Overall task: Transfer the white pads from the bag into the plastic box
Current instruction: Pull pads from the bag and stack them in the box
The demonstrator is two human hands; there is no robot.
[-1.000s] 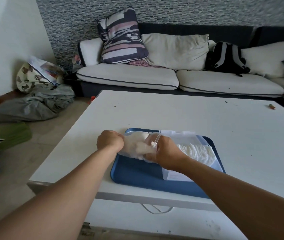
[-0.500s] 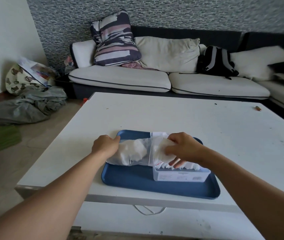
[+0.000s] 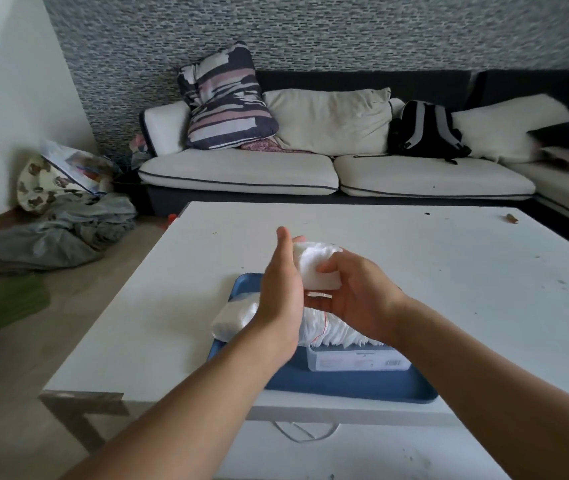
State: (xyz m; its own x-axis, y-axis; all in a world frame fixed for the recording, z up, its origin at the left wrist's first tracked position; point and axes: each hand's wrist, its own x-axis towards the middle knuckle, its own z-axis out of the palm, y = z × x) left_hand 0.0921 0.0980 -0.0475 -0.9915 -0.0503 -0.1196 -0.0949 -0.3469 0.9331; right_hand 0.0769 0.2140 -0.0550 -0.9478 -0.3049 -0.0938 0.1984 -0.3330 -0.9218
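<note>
Both your hands have lifted a stack of white pads [image 3: 314,268] above the blue tray [image 3: 345,386]. Your right hand [image 3: 355,299] grips it; your left hand [image 3: 281,292] presses flat, fingers straight. More pads fill the plastic box [image 3: 355,358].

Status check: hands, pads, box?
Right hand gripping pad stack, left hand flat against it. Held above box on tray; bag alongside. Nothing blocking.

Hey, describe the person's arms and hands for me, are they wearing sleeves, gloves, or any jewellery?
Both forearms are bare, with no sleeves in view. The left hand and right hand wear no gloves. No watch, bracelet or ring is visible on either.
</note>
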